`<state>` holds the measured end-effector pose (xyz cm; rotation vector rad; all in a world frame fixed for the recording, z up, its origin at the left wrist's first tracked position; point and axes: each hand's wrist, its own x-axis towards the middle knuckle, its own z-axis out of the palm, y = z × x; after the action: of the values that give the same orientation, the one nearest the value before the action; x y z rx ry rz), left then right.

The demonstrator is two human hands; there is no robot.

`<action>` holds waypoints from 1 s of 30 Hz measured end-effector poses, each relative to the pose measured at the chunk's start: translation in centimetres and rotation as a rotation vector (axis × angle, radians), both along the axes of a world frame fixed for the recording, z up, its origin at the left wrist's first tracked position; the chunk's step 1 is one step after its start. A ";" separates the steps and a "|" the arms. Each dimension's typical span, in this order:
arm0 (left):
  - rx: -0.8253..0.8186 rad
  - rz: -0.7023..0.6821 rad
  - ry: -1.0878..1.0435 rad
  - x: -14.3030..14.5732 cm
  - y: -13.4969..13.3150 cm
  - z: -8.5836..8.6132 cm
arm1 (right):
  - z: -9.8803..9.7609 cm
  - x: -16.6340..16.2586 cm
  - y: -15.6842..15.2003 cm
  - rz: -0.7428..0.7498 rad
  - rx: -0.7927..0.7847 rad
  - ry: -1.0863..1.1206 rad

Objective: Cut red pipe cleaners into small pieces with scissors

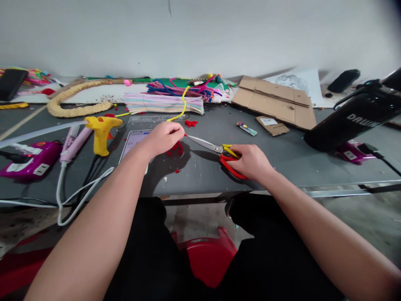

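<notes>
My left hand (165, 137) is closed, thumb and fingers pinched together above the table. A bent yellow pipe cleaner (184, 102) rises from behind its knuckles, and a tiny red bit shows at the fingertips. My right hand (253, 161) grips scissors (205, 144) with red and yellow handles, their blades pointing left to that red bit. The blades look nearly closed. Below the left hand lie red fuzzy pieces (178, 148), and another red piece (191, 123) sits just beyond it. Partly covered by the left forearm is a phone (133, 140) with its screen lit.
A yellow glue gun (102, 129), pink iron (75, 144) and purple power strip (39, 165) with cables lie left. Bundled pipe cleaners (163, 103) and a curved beige piece (72, 110) are behind. Cardboard (275, 100), a lighter (246, 128) and a black bottle (351, 117) are right.
</notes>
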<state>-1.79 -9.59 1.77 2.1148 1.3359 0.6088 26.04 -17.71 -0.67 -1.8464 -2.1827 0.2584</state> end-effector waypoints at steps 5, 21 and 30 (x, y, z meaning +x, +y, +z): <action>0.020 -0.005 -0.001 0.1 0.0 0.0 | 0.0 -0.1 0.0 -0.007 -0.006 -0.001; -0.007 0.014 -0.006 0.0 0.1 -0.1 | 0.3 -0.2 -0.2 -0.015 -0.022 -0.008; 0.003 0.016 0.016 0.0 0.1 -0.1 | 0.3 -0.2 -0.2 -0.012 -0.009 0.002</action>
<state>-1.77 -9.50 1.68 2.1173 1.3623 0.6020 25.79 -17.89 -0.36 -1.8617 -2.1721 0.2679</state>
